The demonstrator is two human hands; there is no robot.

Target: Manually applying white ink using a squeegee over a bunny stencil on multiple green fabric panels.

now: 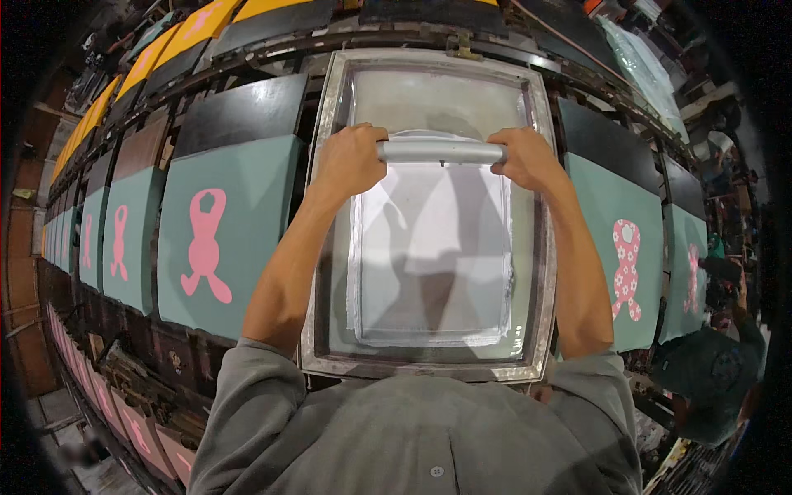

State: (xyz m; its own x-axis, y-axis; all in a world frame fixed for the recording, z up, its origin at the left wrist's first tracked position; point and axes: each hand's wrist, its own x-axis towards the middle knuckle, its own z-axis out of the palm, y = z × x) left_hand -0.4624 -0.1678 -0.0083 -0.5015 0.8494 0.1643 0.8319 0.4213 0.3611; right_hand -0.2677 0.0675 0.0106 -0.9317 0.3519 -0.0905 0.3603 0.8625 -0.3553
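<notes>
— What is the person doing there at the long tabletop (pixel 247 107)?

— Both hands are closed around one grey bar. The left hand (pixel 351 158) wraps its left end and the right hand (pixel 528 158) wraps its right end, fingers fully curled. The bar (pixel 441 150) lies across the upper part of a metal-framed screen (pixel 540 247), which sits flat on the tabletop in front of the person's chest.

— So it is a squeegee on a printing screen?

— I think so, but the blade under the bar I cannot see. White paste is spread over the mesh (pixel 433 264) below the hands.

— How far is the work, in your opinion?

— To the left, the green cloth pieces carry a plain pink figure (pixel 205 243). To the right, the pink figure (pixel 626 268) has already small white flowers on it. So I judge the right side is finished with white, and the left side is waiting. What is under the screen is hidden.

— How many pieces do you count?

— On the left, three plain pink figures are clear, then more that are too small to count. On the right two, the far one only partly visible. One screen, one bar, two hands. Another person (pixel 718 363) stands at the lower right
</notes>
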